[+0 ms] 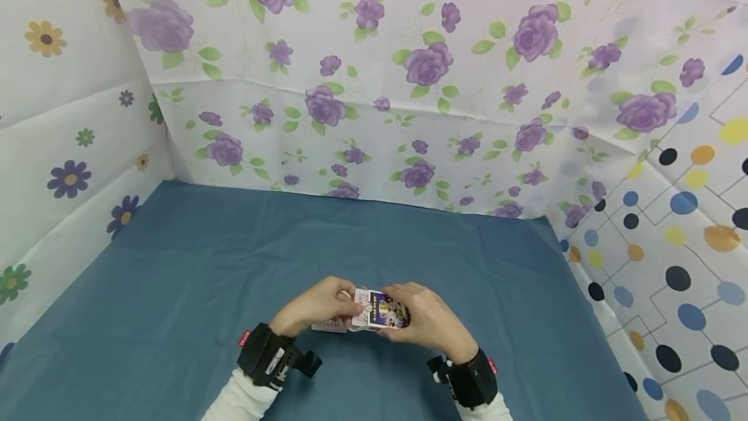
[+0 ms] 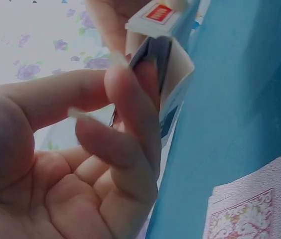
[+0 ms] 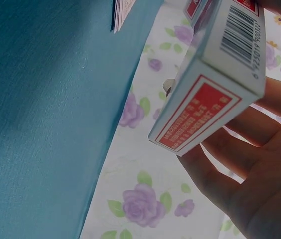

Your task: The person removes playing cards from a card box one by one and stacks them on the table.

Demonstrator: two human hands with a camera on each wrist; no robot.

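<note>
My right hand [image 1: 429, 318] grips a card box [image 1: 390, 312] with a purple picture on its face, held over the blue cloth. In the right wrist view the box [image 3: 195, 114] shows a barcode and a red label, and the fingers curl round its side. At the box's open end, my left hand [image 1: 318, 307] pinches playing cards [image 2: 163, 59], whose dark edges show in the mouth beside a raised flap. Below the left hand lies a small stack of patterned playing cards [image 2: 245, 214], partly hidden in the head view.
A blue cloth [image 1: 234, 265] covers the table. Behind it hangs a curtain with purple flowers [image 1: 417, 174]; a daisy-print sheet [image 1: 70, 177] stands at the left and a dotted sheet [image 1: 678, 278] at the right.
</note>
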